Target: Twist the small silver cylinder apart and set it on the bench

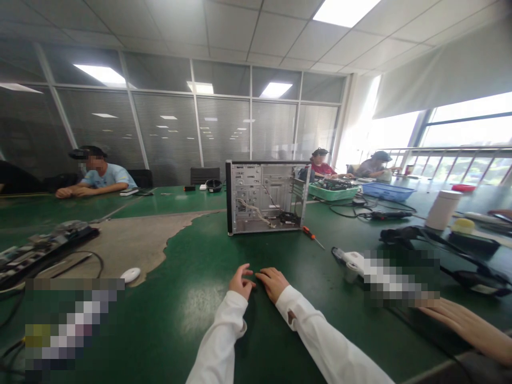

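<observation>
An open computer case [268,197] stands upright on the green table [192,250], its inside facing me, with pale cables and a dark bundle at the bottom. My left hand [241,281] rests on the table in front of the case, fingers loosely curved and apart, holding nothing. Close to its right, my right hand [272,282] lies palm down with nothing visible in it. A small gap separates the two hands, and neither touches the case. An orange and black screwdriver [310,233] lies beside the case's lower right corner.
Circuit boards [48,250] and a white mouse [130,275] lie left. A green basket [334,193], a blue basket [388,193], cables and a white cylinder [443,209] are on the right. Another person's arm [468,322] reaches in from the right. Several people sit around the table.
</observation>
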`<action>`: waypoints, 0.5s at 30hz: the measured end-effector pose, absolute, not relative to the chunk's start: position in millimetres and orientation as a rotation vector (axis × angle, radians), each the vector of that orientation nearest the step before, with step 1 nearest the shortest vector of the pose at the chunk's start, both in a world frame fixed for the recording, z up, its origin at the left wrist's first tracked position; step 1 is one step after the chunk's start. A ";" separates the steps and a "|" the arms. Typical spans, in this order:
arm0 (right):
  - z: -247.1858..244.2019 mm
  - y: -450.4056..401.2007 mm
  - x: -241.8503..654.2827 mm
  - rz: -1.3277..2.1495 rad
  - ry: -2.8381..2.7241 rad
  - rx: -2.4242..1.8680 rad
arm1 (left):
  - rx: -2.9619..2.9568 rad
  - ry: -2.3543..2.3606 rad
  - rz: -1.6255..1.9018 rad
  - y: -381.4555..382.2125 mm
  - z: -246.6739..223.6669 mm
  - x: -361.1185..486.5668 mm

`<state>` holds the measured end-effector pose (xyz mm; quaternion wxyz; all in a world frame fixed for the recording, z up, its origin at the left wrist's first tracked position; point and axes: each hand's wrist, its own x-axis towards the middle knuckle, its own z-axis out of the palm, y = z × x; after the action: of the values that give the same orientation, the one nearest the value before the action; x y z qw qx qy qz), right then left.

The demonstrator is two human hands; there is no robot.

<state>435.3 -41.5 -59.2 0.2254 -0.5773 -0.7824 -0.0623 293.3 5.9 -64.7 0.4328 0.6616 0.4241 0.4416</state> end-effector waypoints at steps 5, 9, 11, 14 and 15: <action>-65.0 -31.9 436.7 -0.166 -2.135 -1.534 | 1.618 1.058 1.105 6.2 -64.3 293.5; -59.4 -38.9 460.7 -0.181 -2.092 -1.582 | 1.625 1.066 1.092 5.6 -63.1 292.9; -48.0 -47.5 486.3 -0.235 -2.007 -1.666 | 1.626 1.069 1.090 5.4 -62.9 292.7; -24.1 -68.5 538.8 -0.436 -1.636 -2.007 | 1.625 1.073 1.095 6.0 -63.2 292.9; -16.1 -77.4 557.4 -0.482 -1.498 -2.143 | 1.628 1.072 1.096 6.4 -63.4 293.1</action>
<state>557.4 -77.4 -16.1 0.2390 -0.7827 -0.5470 -0.1762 293.1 6.4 -63.4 0.4375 0.6546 0.4311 0.4407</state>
